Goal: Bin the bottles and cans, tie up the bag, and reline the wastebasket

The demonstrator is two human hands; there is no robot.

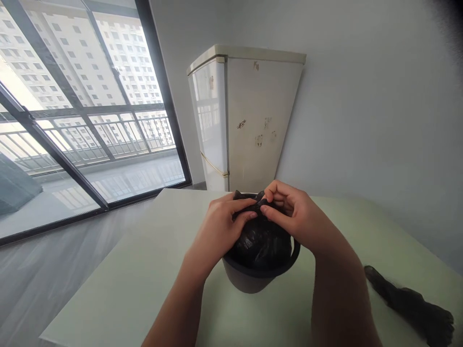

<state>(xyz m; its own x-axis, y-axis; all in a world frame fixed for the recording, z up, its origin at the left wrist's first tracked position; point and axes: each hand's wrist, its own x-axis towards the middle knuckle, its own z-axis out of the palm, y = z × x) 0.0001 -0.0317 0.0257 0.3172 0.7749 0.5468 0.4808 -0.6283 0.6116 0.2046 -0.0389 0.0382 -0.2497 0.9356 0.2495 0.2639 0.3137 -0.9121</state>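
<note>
A dark bin [249,282] stands upright on the pale green table [144,260]. Inside it a black plastic bag [262,243] bulges up near the rim, its upper part gathered together. My left hand [226,219] pinches the gathered plastic from the left, thumb and fingers closed on it. From the right, my right hand [289,207] grips the same bunched part between thumb and fingertips. The two hands meet over the far side of the bin. Whatever lies within the bag is hidden.
Another black plastic bag [412,306], folded long and thin, lies at the table's right. Beyond the table stands a white fridge [260,115] with worn patches, close to the grey wall [361,106]. Glass sliding doors [87,111] and wooden flooring are on the left.
</note>
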